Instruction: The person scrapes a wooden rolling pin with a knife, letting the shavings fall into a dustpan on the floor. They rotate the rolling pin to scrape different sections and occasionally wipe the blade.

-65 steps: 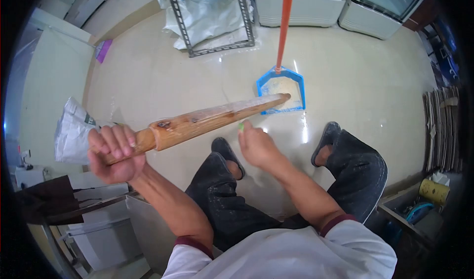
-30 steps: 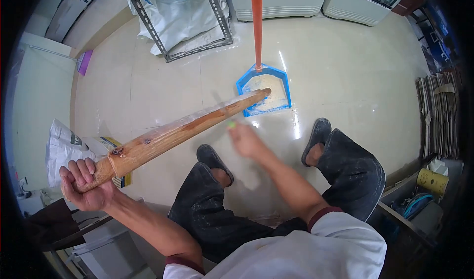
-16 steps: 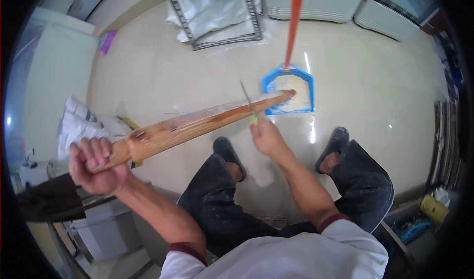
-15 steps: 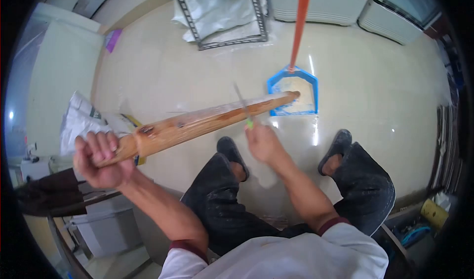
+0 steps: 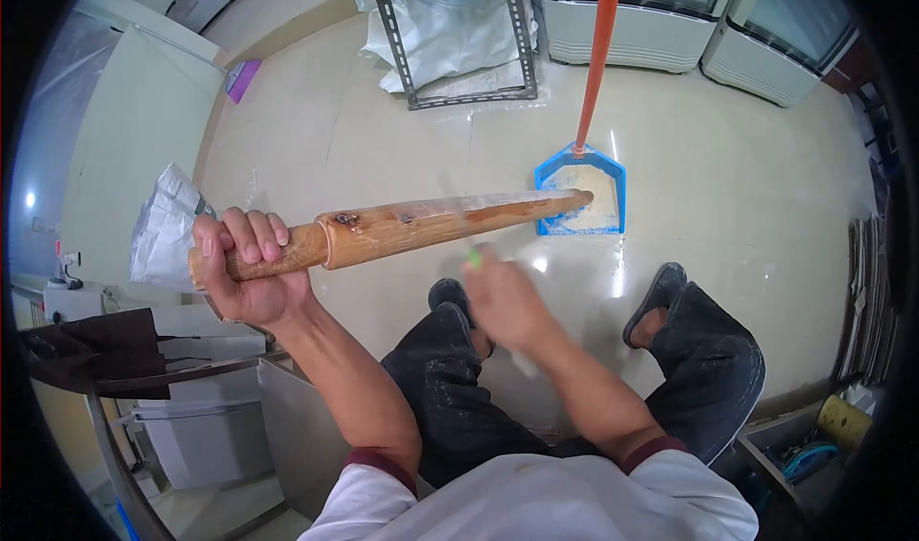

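Note:
My left hand (image 5: 247,263) is wrapped round the end handle of a large wooden rolling pin (image 5: 392,233), held out over the floor and pointing to the right. Pale residue streaks its upper side. In my right hand (image 5: 503,297) is a knife (image 5: 475,256) with a bit of green handle showing; its thin blade is smeared by motion and crosses the pin near the middle. The pin's far tip overlaps a blue dustpan (image 5: 621,201) on the floor, which holds whitish powder.
An orange pole (image 5: 598,62) rises from the dustpan. Behind stand a metal rack (image 5: 469,99) with white sacks (image 5: 440,38) and glass-fronted cabinets (image 5: 632,33). A crumpled white bag (image 5: 163,230) is at left, a grey bin (image 5: 206,445) below it. Stacked cardboard (image 5: 866,297) lines the right.
My left hand has risen and shifted right, and the pin lies closer to level. My right hand has moved slightly down, with the knife still across the pin. The view has shifted a little.

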Demonstrator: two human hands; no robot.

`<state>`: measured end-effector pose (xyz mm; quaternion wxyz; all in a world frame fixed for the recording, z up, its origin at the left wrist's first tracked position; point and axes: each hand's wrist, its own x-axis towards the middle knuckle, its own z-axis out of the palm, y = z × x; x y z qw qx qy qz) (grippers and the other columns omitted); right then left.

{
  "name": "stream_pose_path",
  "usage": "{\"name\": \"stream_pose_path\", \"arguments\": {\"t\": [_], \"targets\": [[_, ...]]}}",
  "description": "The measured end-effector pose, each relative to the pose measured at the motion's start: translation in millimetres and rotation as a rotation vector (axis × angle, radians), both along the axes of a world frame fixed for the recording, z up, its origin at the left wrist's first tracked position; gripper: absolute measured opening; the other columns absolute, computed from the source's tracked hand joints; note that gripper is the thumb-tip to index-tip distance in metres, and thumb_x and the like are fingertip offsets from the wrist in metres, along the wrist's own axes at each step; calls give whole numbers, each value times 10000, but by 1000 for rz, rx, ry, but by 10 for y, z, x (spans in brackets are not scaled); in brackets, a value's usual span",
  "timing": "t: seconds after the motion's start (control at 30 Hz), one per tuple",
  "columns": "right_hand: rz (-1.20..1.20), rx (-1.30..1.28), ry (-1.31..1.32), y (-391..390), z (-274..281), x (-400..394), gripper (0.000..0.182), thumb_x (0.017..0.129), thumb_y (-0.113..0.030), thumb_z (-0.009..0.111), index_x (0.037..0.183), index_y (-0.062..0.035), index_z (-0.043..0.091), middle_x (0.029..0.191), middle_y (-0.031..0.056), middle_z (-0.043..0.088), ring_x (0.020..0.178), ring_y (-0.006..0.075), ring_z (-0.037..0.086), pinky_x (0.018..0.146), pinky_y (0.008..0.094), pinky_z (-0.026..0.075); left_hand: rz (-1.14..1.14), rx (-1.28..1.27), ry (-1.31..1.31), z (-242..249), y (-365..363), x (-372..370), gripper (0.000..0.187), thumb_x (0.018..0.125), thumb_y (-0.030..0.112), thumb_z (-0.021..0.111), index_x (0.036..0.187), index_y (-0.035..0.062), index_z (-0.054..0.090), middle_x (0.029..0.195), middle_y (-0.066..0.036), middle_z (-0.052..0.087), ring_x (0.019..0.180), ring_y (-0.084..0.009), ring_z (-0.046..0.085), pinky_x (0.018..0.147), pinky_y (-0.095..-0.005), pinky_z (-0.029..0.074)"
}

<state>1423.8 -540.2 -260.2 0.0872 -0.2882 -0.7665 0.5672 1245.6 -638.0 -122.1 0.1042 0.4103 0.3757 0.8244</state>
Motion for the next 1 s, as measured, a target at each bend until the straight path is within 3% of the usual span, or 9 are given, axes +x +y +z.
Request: {"name": "stream_pose_path", "arguments": {"t": [0.17, 0.23, 0.3, 0.37, 0.5, 0.63, 0.73, 0.87, 1.0], "targets": [[78, 65, 109, -213, 570, -91, 246, 901, -200, 387, 876, 24, 484, 699, 265, 574, 715, 461, 553, 678, 541, 428, 9, 50, 13, 10, 49, 57, 155, 867, 220, 459, 776, 95, 451, 576, -13, 432, 527, -117, 418, 561, -265, 385], [67, 152, 62, -39, 122, 47, 241, 904, -206, 391, 888, 22, 468, 734, 271, 573, 744, 461, 548, 680, 531, 428, 0, 106, 40, -8, 63, 23, 160, 863, 235, 458, 799, 89, 454, 575, -17, 430, 547, -128, 411, 567, -269, 371], [-167, 90, 45, 165, -969, 282, 262, 915, -235, 417, 959, 17, 473, 665, 248, 548, 648, 407, 556, 596, 461, 413, -5, 119, 50, -36, 22, -24, 177, 865, 254, 448, 828, 80, 455, 592, -24, 433, 563, -135, 407, 572, -276, 362], [-291, 47, -138, 354, -1117, 687, 258, 915, -230, 399, 888, 13, 482, 750, 260, 571, 758, 463, 540, 642, 499, 411, 17, 134, 24, -75, -34, -34, 193, 871, 264, 436, 851, 73, 456, 611, -31, 434, 568, -139, 407, 576, -279, 360], [-419, 54, -226, 453, -624, 997, 222, 909, -206, 427, 933, 2, 502, 784, 255, 579, 765, 425, 565, 660, 449, 434, 152, 158, -68, -44, -41, 6, 201, 887, 261, 413, 856, 65, 449, 643, -39, 431, 558, -139, 411, 577, -278, 368], [-298, 350, -173, 622, 1, 1169, 210, 897, -161, 447, 1009, -3, 526, 760, 243, 576, 746, 411, 569, 664, 421, 446, 183, 203, -56, -92, -49, -103, 186, 865, 194, 466, 781, 32, 432, 609, -69, 447, 519, -159, 446, 504, -272, 417], [-216, 509, -199, 795, 358, 1223, 181, 892, -108, 442, 1016, -9, 529, 647, 142, 548, 563, 243, 549, 569, 347, 445, 183, 169, -64, -59, -73, -103, 205, 856, 178, 471, 713, 38, 426, 577, -79, 449, 498, -157, 449, 485, -264, 407], [-343, 227, -107, 1066, 14, 1205, 187, 906, -104, 422, 1055, -38, 515, 620, 34, 535, 520, 88, 473, 488, 253, 393, 147, 126, -48, 11, -64, -63, 213, 842, 161, 476, 676, 39, 422, 542, -75, 452, 466, -150, 452, 483, -265, 408], [-357, 373, -79, 1014, 58, 1087, 177, 911, -114, 410, 1025, -19, 508, 597, 78, 520, 520, 131, 495, 507, 296, 408, 97, -2, 29, 82, -41, -23, 199, 863, 208, 424, 708, 96, 368, 556, -13, 407, 494, -119, 430, 573, -262, 387]]}}
